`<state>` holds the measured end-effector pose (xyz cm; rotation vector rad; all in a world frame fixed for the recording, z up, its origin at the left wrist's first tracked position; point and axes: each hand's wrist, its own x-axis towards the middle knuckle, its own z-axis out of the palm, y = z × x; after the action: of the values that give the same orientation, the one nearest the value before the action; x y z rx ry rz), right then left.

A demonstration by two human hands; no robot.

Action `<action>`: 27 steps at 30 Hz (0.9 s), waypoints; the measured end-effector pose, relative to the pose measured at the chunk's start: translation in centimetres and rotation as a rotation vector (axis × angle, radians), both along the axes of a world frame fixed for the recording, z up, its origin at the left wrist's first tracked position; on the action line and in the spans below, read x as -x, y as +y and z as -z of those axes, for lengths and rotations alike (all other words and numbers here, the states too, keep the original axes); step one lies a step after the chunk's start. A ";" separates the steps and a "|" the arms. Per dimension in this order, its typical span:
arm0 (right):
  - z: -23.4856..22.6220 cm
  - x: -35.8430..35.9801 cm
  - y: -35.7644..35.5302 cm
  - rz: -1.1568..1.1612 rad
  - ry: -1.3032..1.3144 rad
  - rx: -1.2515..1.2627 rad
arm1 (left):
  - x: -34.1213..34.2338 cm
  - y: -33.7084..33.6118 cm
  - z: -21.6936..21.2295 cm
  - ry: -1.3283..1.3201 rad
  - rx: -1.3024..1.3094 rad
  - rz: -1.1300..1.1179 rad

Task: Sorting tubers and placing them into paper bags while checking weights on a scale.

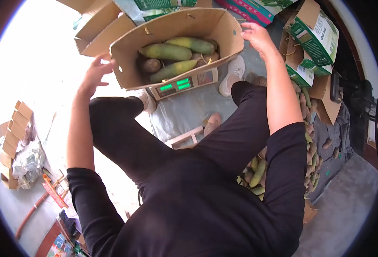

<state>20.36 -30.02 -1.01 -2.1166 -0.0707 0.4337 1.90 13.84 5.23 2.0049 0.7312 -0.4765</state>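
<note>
In front of me a brown cardboard box point(131, 41) rests on a digital scale point(206, 77) with a lit green display. Several long green radishes point(165, 52) lie in it, along with rounder brownish roots point(151, 65). My left hand point(97, 76) is beside the box's left wall, fingers spread and nothing in them. Whether its fingertips touch the cardboard, I cannot tell. At the box's right end, my right hand point(257, 38) has its fingers stretched out against the upper edge, not wrapped round it.
Open cardboard boxes point(101, 28) stand at the far left, and green-and-white cartons point(315, 34) are stacked at the right. A long heap of radishes point(311, 167) lies along my right side. Between my feet is a small wooden frame point(184, 138). A folded carton point(15, 137) lies at the left.
</note>
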 end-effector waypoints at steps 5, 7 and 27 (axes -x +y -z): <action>-1.1 0.4 0.9 0.065 0.083 -0.009 | -0.4 -0.5 0.4 0.020 0.058 -0.063; -1.1 0.3 1.2 0.053 0.085 0.031 | -0.5 -0.4 0.5 0.044 0.139 -0.071; -0.1 -0.2 1.9 0.123 0.142 -0.066 | -1.0 0.0 2.1 0.136 0.322 -0.048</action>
<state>20.56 -28.09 -0.94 -2.0073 0.1246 0.5000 2.85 13.87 3.11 1.6633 0.7331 -0.6631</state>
